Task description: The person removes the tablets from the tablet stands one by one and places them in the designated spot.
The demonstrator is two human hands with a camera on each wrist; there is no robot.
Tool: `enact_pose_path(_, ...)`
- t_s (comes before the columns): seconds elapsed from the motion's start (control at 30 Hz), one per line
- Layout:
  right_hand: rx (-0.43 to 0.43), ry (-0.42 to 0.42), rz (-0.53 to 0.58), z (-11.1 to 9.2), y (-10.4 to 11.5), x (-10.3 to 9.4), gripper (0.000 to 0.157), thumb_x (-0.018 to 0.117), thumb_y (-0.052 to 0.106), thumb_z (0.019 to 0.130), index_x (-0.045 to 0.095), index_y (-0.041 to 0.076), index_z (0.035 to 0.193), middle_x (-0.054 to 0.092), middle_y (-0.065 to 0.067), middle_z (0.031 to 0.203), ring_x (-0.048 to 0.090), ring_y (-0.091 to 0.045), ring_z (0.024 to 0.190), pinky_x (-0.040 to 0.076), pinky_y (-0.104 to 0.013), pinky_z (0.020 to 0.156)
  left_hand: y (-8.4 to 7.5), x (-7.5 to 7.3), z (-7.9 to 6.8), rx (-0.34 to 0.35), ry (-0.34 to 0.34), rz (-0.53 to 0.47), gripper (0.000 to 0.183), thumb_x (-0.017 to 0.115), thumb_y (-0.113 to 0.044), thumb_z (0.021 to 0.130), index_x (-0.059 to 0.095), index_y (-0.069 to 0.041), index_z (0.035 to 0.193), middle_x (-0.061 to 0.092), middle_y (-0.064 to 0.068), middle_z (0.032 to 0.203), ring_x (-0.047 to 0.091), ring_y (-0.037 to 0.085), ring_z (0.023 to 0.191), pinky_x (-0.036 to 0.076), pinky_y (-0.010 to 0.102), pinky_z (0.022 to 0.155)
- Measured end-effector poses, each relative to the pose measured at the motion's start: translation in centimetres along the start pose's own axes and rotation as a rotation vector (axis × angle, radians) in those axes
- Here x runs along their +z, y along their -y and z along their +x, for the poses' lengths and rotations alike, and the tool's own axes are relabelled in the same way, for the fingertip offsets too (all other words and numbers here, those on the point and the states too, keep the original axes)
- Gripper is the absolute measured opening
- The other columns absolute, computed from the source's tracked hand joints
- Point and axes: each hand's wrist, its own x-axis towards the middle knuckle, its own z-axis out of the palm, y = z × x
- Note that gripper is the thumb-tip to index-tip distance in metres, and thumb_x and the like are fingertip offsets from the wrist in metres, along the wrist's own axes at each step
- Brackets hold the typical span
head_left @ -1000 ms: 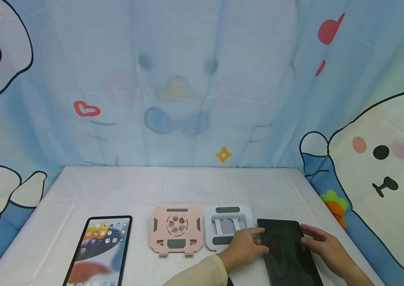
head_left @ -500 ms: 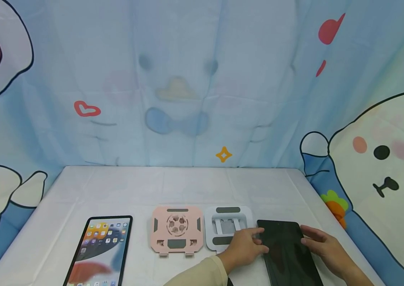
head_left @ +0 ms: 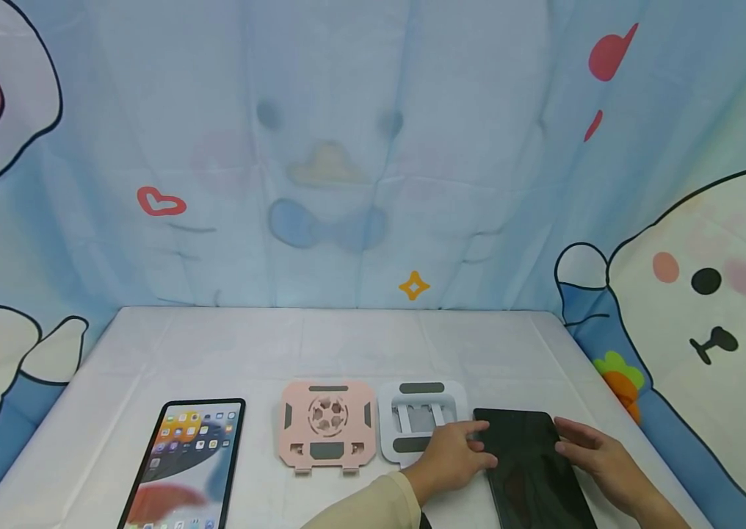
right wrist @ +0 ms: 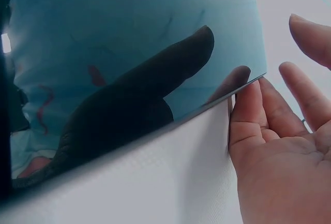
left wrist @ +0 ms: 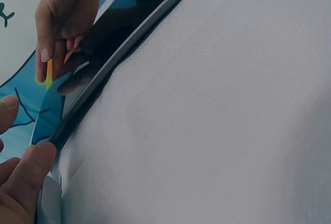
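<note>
A dark-screened tablet (head_left: 531, 477) lies between my two hands at the front right of the table. My left hand (head_left: 452, 459) holds its left edge, thumb and a finger near the far corner. The thumb (left wrist: 39, 157) meets the tablet's rim in the left wrist view. On the opposite side my right hand (head_left: 611, 466) holds the right edge. In the right wrist view its fingertips (right wrist: 248, 100) meet the edge by a corner, and another finger stands apart. The glossy screen mirrors the hands. The tablet's near end is cut off.
Left of my left hand lie a pale blue folding stand (head_left: 422, 411), partly covered by that hand, and a pink folding stand (head_left: 327, 426). Further left rests a lit tablet (head_left: 184, 455) showing app icons. A printed curtain (head_left: 333, 272) hangs behind the white table (head_left: 247, 345).
The dark tablet's far edge has shifted very slightly toward me, and the reflections on its screen have changed. Both hands stay almost where they were.
</note>
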Motion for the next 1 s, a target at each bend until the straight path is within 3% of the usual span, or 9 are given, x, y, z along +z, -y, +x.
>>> enact_pose_path(0.23, -0.015, 0.000, -0.014, -0.04, 0.10, 0.01, 0.075, 0.061, 0.033, 0.101, 0.028, -0.013, 0.150, 0.030, -0.034, 0.153, 0.036, -0.047, 0.137, 0.051, -0.037, 0.096, 0.01, -0.09, 0.12, 0.003, 0.020, -0.008, 0.050, 0.081, -0.011, 0.084, 0.066, -0.010, 0.132, 0.070, -0.002, 0.098, 0.063, 0.000, 0.091, 0.051, 0.020, 0.078)
enact_pose_path(0.6, 0.005, 0.007, -0.027, 0.35, 0.02, 0.30, 0.078, 0.062, 0.037, 0.101, 0.029, -0.013, 0.150, 0.034, -0.033, 0.151, 0.042, -0.046, 0.134, 0.048, -0.046, 0.099, 0.27, -0.01, 0.27, -0.022, 0.014, -0.001, 0.048, 0.082, -0.014, 0.084, 0.068, -0.013, 0.130, 0.072, -0.003, 0.095, 0.065, 0.001, 0.091, 0.052, 0.022, 0.078)
enact_pose_path(0.77, -0.002, 0.010, -0.026, 0.53, -0.07, 0.33, 0.077, 0.061, 0.036, 0.101, 0.029, -0.013, 0.150, 0.035, -0.033, 0.151, 0.043, -0.045, 0.134, 0.049, -0.045, 0.099, 0.20, -0.10, 0.28, -0.031, 0.003, -0.006, 0.048, 0.082, -0.014, 0.083, 0.069, -0.014, 0.129, 0.071, -0.004, 0.093, 0.064, 0.001, 0.089, 0.052, 0.022, 0.077)
enact_pose_path(1.0, -0.013, 0.009, -0.022, 0.19, 0.09, 0.23, 0.073, 0.060, 0.035, 0.102, 0.032, -0.012, 0.149, 0.037, -0.032, 0.151, 0.048, -0.043, 0.131, 0.050, -0.043, 0.097, 0.51, -0.41, 0.14, 0.014, 0.009, -0.022, 0.044, 0.080, -0.018, 0.085, 0.069, -0.010, 0.128, 0.072, -0.005, 0.099, 0.063, -0.002, 0.086, 0.051, 0.021, 0.076)
